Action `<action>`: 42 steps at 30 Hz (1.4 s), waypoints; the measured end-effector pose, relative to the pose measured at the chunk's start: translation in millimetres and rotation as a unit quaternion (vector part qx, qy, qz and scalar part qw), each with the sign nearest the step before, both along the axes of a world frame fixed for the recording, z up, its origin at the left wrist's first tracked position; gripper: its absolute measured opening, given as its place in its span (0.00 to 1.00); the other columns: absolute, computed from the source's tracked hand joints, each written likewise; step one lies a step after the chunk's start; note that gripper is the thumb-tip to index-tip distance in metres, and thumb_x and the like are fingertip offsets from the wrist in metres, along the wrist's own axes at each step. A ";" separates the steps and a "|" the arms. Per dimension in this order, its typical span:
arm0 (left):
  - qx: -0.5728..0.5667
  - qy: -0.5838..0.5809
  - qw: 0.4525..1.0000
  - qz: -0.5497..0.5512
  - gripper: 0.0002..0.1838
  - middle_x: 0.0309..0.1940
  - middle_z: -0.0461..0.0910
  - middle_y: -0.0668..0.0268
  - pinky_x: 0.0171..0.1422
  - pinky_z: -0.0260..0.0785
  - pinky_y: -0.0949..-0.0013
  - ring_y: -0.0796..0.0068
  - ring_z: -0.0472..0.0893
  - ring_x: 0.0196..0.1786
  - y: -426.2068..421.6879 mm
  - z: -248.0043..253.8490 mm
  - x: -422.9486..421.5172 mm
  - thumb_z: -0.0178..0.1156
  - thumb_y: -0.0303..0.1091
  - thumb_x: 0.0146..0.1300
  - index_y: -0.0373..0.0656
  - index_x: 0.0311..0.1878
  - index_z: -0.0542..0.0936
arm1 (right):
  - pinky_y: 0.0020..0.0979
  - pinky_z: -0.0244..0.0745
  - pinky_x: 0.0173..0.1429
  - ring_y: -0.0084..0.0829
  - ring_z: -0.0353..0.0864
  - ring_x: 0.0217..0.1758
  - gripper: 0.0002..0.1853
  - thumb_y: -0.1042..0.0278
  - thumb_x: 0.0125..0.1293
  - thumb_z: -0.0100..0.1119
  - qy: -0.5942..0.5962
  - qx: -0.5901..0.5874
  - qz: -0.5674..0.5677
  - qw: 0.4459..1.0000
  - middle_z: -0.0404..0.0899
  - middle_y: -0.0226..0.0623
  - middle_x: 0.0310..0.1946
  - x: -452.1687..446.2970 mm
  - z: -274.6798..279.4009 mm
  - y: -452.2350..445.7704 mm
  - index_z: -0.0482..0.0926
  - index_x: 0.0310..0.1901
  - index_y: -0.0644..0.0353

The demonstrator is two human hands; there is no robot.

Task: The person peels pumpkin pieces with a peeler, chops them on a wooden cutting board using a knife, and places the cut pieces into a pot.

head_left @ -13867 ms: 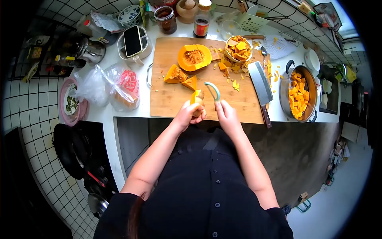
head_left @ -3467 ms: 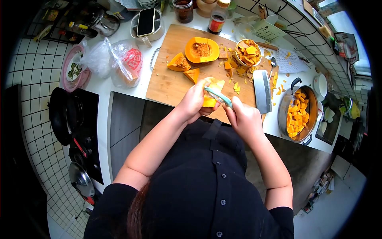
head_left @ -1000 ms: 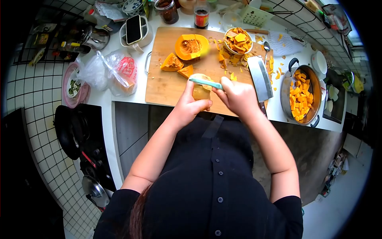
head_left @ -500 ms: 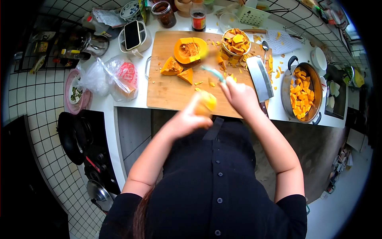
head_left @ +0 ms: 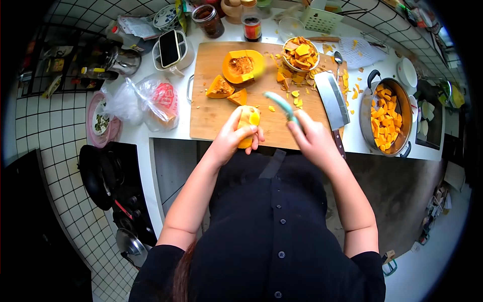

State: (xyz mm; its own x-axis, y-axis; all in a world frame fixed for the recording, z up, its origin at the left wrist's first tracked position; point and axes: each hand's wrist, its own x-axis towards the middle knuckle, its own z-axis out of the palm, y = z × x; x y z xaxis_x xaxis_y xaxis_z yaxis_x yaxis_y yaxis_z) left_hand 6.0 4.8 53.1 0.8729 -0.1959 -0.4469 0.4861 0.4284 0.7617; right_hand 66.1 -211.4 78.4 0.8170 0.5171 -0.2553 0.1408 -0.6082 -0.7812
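My left hand (head_left: 229,141) is wrapped round a piece of pumpkin (head_left: 248,121), held over the front edge of the wooden cutting board (head_left: 211,121). In my right hand (head_left: 316,141) is a teal-handled peeler (head_left: 279,102), raised beside the piece and apart from it. Behind them on the board lie a cut pumpkin half (head_left: 241,65) with its seeds showing and two pumpkin wedges (head_left: 220,87). A cleaver (head_left: 332,99) rests near the board's right side. Peelings fill a bowl (head_left: 302,54) at the back right and lie scattered around it.
A two-handled pot (head_left: 366,118) of pumpkin cubes stands right of the board. To the left are plastic bags (head_left: 156,103) and a container (head_left: 187,58) with a phone (head_left: 169,49) on top. Jars (head_left: 208,22) line the back. A wok (head_left: 98,176) sits on the stove, lower left.
My left hand has turned the pumpkin piece and steadied it lower and slightly left. The peeler in my right hand has shifted right, away from the piece. The whole view has moved slightly.
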 end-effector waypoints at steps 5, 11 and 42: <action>0.007 0.026 0.998 -0.049 0.20 0.32 0.78 0.61 0.19 0.63 0.81 0.79 0.76 0.23 -7.8 4.7 4.8 0.57 0.28 0.63 0.42 0.56 0.62 | 0.43 0.72 0.29 0.47 0.79 0.27 0.10 0.59 0.66 0.54 -0.102 0.060 0.086 0.989 0.76 0.42 0.20 -8.4 -1.2 9.9 0.69 0.37 0.56; 0.119 0.022 0.987 -0.104 0.11 0.21 0.72 0.71 0.17 0.55 0.81 0.85 0.68 0.17 -12.1 11.1 13.3 0.59 0.29 0.61 0.43 0.46 0.70 | 0.40 0.72 0.23 0.42 0.79 0.21 0.11 0.57 0.66 0.55 -0.217 -0.052 0.142 0.964 0.75 0.39 0.17 -10.9 -5.0 11.6 0.69 0.36 0.54; 0.204 -0.029 0.978 0.022 0.14 0.28 0.74 0.73 0.25 0.60 0.79 0.89 0.68 0.23 -26.7 2.8 9.3 0.60 0.28 0.62 0.40 0.50 0.72 | 0.35 0.70 0.21 0.36 0.77 0.18 0.14 0.55 0.62 0.60 -0.352 -0.063 0.090 0.929 0.72 0.35 0.16 6.2 -37.9 19.5 0.70 0.36 0.55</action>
State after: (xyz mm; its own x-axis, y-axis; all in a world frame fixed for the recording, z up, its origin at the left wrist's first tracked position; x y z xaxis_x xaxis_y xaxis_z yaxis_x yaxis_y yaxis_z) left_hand 15.3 -22.0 55.9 0.9024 0.0264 -0.4301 0.4256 0.1014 0.8992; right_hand 72.3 -191.9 40.4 0.7073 0.6640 0.2424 0.6988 -0.6052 -0.3812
